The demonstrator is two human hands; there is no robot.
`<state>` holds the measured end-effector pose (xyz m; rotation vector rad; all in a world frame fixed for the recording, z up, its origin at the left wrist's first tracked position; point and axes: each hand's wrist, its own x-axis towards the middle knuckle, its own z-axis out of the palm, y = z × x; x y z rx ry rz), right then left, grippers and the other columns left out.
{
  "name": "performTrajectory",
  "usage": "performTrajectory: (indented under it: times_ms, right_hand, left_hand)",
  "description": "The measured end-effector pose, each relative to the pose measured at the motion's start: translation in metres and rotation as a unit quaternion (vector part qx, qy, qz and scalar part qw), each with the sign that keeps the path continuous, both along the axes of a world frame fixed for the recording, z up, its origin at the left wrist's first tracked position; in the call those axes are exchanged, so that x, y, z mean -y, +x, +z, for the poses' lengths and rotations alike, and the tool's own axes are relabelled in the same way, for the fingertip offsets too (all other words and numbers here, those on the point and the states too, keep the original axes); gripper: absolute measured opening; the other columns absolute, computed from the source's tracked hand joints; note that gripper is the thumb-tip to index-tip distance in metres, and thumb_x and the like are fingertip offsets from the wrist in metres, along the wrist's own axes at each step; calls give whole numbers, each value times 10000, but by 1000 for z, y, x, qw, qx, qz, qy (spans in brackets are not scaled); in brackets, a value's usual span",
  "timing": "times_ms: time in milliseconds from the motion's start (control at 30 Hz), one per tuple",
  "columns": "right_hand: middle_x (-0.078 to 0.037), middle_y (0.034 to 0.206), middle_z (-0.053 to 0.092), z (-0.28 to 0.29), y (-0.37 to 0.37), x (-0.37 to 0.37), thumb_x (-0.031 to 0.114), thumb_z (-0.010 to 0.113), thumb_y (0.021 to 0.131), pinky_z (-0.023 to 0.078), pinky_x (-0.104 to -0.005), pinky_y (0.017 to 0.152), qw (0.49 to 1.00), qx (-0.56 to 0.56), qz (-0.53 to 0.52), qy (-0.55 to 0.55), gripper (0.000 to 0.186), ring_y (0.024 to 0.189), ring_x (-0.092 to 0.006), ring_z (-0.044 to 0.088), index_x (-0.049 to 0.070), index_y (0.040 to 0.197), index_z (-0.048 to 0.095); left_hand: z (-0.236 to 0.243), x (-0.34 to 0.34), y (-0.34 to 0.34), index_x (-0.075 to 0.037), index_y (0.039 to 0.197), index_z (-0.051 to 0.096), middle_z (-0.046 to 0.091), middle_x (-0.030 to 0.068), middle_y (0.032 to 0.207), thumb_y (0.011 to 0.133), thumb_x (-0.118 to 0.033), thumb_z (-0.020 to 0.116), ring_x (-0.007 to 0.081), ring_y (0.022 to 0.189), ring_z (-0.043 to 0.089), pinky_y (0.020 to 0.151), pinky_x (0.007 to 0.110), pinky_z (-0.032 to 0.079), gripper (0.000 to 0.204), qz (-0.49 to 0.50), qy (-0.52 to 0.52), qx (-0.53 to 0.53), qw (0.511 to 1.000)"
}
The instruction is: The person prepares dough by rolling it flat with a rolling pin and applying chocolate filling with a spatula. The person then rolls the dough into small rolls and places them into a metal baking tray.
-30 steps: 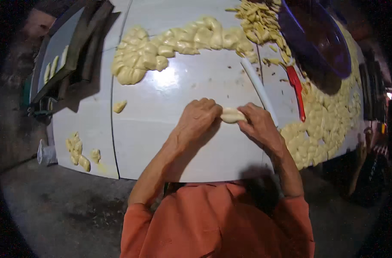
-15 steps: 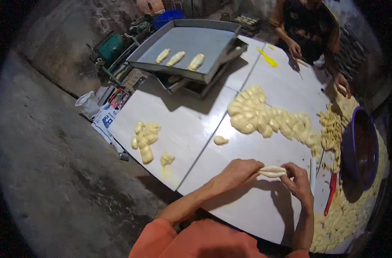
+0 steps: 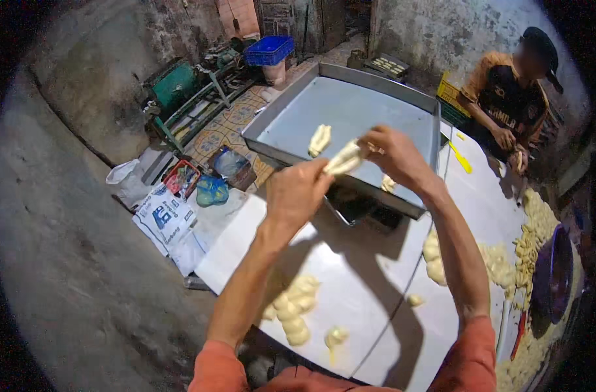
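Note:
Pinched at its two ends, a pale stretched piece of dough (image 3: 344, 160) is held between my left hand (image 3: 298, 193) and my right hand (image 3: 397, 159). Both hands are closed on it, above the near side of a large metal tray (image 3: 370, 104). On the tray lies a shaped dough roll (image 3: 320, 140), just beyond the held piece. Another dough roll (image 3: 388, 183) shows in part below my right wrist. Whether more rolls lie under my hands is hidden.
Dough lumps (image 3: 294, 307) lie on the white table (image 3: 356, 268), with more dough (image 3: 435, 258) beside my right forearm. A purple basin (image 3: 552, 274), a red-handled tool (image 3: 519, 336) and a yellow spatula (image 3: 461, 159) are to the right. A co-worker (image 3: 507, 98) handles dough at the far right.
Both hands have carried the dough piece from the near table up and leftward over the tray. The view has shifted, showing more of the floor and far wall.

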<state>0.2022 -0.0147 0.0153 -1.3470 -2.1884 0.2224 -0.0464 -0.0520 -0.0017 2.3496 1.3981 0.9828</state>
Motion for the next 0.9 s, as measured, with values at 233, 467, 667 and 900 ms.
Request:
performTrajectory:
  times_ms: [233,467,667,900]
  right_hand:
    - [-189,1105,738,-31,-109,-176,4,626,834,567,-436,865,997,57,58,-3,387,1004,-367,712,99,1192,738]
    - [-251,1099,732,-83,-122,-228,122,579,885,573,-467,876,993,108,-26,-37,376,997,-401,722,56,1219,736]
    - [-255,1042,736,-81,-140,-238,363,697,884,564,-472,833,987,89,-40,-130,439,949,-416,720,32,1169,740]
    - [-207,978,753,-69,-116,-228,327,662,936,552,-487,855,993,31,-27,-106,342,914,-418,723,25,1070,748]
  left_hand:
    - [-9,-126,-70,-127,1118,782,754,197,930,897,-429,720,390,859,731,765,484,566,379,81,2,-92,992]
    - [-21,-185,-73,-82,1084,775,750,229,986,796,-497,787,397,922,735,832,502,567,505,88,-105,-212,968]
    - [-46,-208,-67,-83,970,789,754,209,922,711,-417,869,391,895,737,830,488,572,430,80,-132,-213,965]
    - [-32,-198,-69,-81,973,792,749,220,901,733,-493,840,394,883,736,814,481,569,480,57,-128,-245,959]
